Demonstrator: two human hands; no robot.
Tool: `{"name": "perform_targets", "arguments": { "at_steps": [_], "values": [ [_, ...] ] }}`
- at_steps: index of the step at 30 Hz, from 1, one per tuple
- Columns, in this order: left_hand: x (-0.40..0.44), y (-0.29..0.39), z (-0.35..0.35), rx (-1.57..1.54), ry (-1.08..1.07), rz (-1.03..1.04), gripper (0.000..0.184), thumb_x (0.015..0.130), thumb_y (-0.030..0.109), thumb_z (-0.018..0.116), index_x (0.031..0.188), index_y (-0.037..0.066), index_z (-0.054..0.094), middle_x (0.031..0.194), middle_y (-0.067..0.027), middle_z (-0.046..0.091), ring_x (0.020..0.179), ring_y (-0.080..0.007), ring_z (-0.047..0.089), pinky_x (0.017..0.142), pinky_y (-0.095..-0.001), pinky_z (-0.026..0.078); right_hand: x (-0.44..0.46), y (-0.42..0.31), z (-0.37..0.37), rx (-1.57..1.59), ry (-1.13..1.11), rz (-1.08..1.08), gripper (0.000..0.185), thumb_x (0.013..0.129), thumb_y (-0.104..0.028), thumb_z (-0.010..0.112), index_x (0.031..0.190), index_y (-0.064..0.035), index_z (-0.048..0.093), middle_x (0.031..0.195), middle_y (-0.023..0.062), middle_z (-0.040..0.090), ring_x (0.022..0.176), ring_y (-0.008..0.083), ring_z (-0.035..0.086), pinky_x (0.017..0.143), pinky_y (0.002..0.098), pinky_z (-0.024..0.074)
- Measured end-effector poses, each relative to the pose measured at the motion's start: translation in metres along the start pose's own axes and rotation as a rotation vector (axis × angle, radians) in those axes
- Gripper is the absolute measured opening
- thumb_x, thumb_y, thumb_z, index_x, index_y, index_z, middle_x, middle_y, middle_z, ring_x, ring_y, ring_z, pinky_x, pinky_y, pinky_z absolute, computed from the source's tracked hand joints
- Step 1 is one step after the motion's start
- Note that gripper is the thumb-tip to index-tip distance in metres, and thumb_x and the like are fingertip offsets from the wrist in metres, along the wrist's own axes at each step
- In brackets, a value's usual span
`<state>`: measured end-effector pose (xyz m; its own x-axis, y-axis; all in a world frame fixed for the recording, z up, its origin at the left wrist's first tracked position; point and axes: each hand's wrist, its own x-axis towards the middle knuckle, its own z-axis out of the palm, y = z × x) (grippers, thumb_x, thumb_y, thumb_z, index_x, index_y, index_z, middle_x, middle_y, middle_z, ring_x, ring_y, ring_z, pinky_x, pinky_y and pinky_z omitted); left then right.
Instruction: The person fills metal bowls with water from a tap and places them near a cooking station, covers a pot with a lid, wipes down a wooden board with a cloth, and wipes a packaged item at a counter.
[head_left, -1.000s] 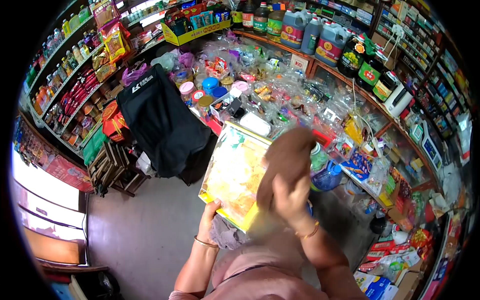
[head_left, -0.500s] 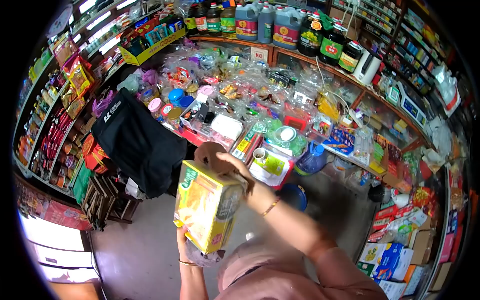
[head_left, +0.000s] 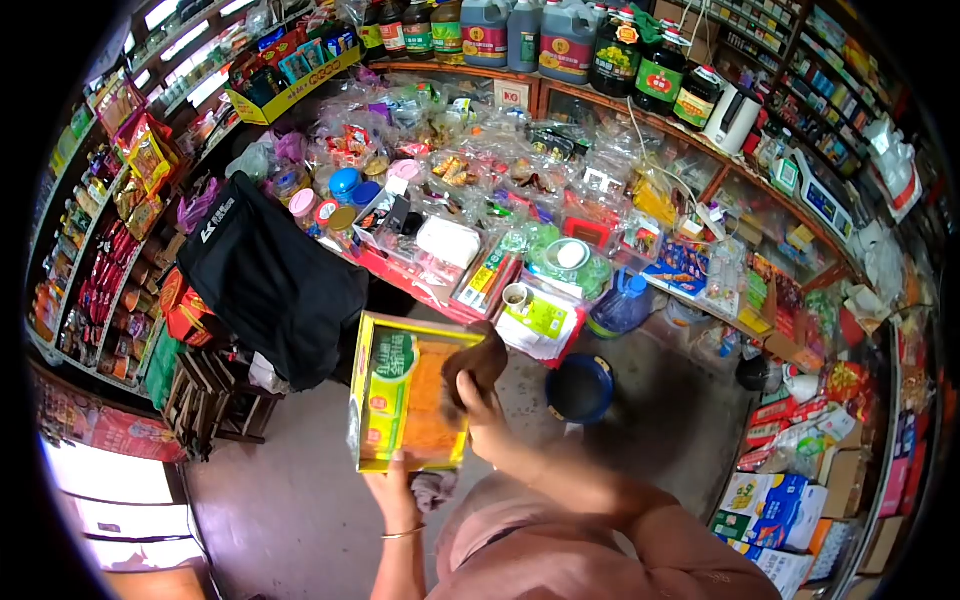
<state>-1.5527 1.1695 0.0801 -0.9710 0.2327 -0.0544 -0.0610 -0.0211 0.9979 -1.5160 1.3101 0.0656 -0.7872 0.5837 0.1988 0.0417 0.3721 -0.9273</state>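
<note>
A yellow box [head_left: 393, 385] with a green label and an orange picture or filling is tilted up in front of me, its broad face toward the camera. My left hand [head_left: 392, 482] grips its lower edge, thumb on the front. My right hand [head_left: 482, 420] is closed on a dark brown cloth [head_left: 478, 362], which lies against the right side of the box and covers part of it. A greyish-purple bunched cloth [head_left: 433, 490] shows below the box, near my left hand; what supports it is hidden.
Beyond the box stands a counter piled with plastic-wrapped goods [head_left: 460, 170], jars and trays. A black bag [head_left: 270, 285] sits at left beside wooden stools [head_left: 215, 390]. A blue basin [head_left: 580, 390] is on the floor. Stocked shelves [head_left: 105, 230] line the sides.
The box has turned so its broad face now shows squarely. The brown cloth and my right hand have moved from its top edge down along its right side.
</note>
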Motion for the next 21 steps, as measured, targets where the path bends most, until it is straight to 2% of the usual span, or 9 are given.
{"name": "perform_targets", "arguments": {
  "at_steps": [1,5,6,9,12,14,16,18,21],
  "values": [
    [-0.002,0.001,0.011,-0.073,0.04,0.01,0.033,0.077,0.023,0.056,0.098,0.0,0.044,0.087,-0.0056,0.049,0.077,-0.0131,0.048,0.07,-0.0267,0.04,-0.001,-0.002,0.006,0.783,0.135,0.311,0.037,0.084,-0.031,0.047,0.102,0.0011,0.046,0.093,0.0039,0.048,0.089,0.0129,0.042,0.076,0.0256,0.0363],
    [0.006,-0.007,0.028,-0.284,0.031,-0.02,0.039,0.077,0.021,0.054,0.106,-0.001,0.041,0.097,-0.0066,0.048,0.083,-0.0145,0.049,0.074,-0.0267,0.04,-0.03,-0.013,0.005,0.719,0.1,0.227,0.027,0.083,-0.021,0.049,0.099,0.0007,0.05,0.092,0.0014,0.052,0.085,0.0094,0.046,0.074,0.0249,0.0388],
    [0.007,-0.003,0.028,-0.232,-0.034,-0.052,0.041,0.078,0.021,0.054,0.109,0.0,0.039,0.1,-0.0075,0.048,0.088,-0.0155,0.048,0.077,-0.0268,0.04,-0.027,-0.01,-0.004,0.757,0.046,0.315,0.024,0.082,-0.019,0.051,0.098,-0.0003,0.051,0.089,0.0001,0.053,0.081,0.0084,0.047,0.071,0.0234,0.0399],
    [0.012,-0.005,0.026,-0.557,-0.137,-0.163,0.046,0.077,0.018,0.054,0.115,0.003,0.034,0.103,-0.0074,0.046,0.092,-0.0159,0.047,0.081,-0.0283,0.039,-0.012,-0.002,-0.027,0.796,-0.007,0.378,0.021,0.081,-0.017,0.053,0.095,-0.0013,0.052,0.086,-0.0013,0.053,0.077,0.0066,0.047,0.067,0.0216,0.0401],
    [0.017,0.005,0.031,-0.314,-0.115,-0.186,0.046,0.076,0.016,0.055,0.115,0.003,0.034,0.104,-0.0072,0.046,0.093,-0.0158,0.047,0.082,-0.0285,0.039,-0.005,0.006,-0.04,0.742,-0.169,0.326,0.022,0.08,-0.015,0.054,0.096,-0.0004,0.05,0.087,-0.0007,0.052,0.078,0.0062,0.047,0.068,0.0215,0.04],
    [0.021,-0.006,0.025,-0.321,-0.135,-0.179,0.048,0.076,0.016,0.056,0.115,0.002,0.033,0.103,-0.0076,0.046,0.093,-0.0158,0.046,0.082,-0.0285,0.039,-0.004,0.001,-0.044,0.689,-0.174,0.311,0.025,0.082,-0.018,0.051,0.099,0.0011,0.048,0.091,0.001,0.051,0.082,0.0067,0.046,0.07,0.0223,0.0395],
    [0.021,-0.007,0.022,-0.33,-0.255,-0.221,0.048,0.074,0.013,0.056,0.115,0.001,0.034,0.102,-0.0077,0.046,0.093,-0.0152,0.046,0.083,-0.0276,0.038,-0.001,0.002,-0.046,0.56,-0.047,0.191,0.032,0.085,-0.023,0.046,0.104,0.0023,0.046,0.095,0.0023,0.05,0.087,0.0084,0.045,0.075,0.0238,0.0386],
    [0.018,0.003,0.023,-0.272,-0.266,-0.203,0.049,0.072,0.011,0.056,0.114,0.001,0.034,0.102,-0.0075,0.046,0.093,-0.0147,0.046,0.082,-0.0272,0.038,0.008,0.01,-0.053,0.628,-0.075,0.355,0.038,0.088,-0.027,0.04,0.111,0.0031,0.042,0.103,0.0047,0.048,0.096,0.0114,0.043,0.081,0.0254,0.0364],
    [0.016,0.003,0.025,-0.135,-0.367,-0.195,0.048,0.072,0.011,0.055,0.114,0.001,0.034,0.102,-0.0073,0.046,0.094,-0.0149,0.045,0.082,-0.0273,0.036,0.022,0.034,-0.061,0.73,0.102,0.317,0.041,0.086,-0.028,0.043,0.113,0.0032,0.042,0.107,0.0064,0.048,0.098,0.0127,0.044,0.083,0.0252,0.0358]
  ]
}}
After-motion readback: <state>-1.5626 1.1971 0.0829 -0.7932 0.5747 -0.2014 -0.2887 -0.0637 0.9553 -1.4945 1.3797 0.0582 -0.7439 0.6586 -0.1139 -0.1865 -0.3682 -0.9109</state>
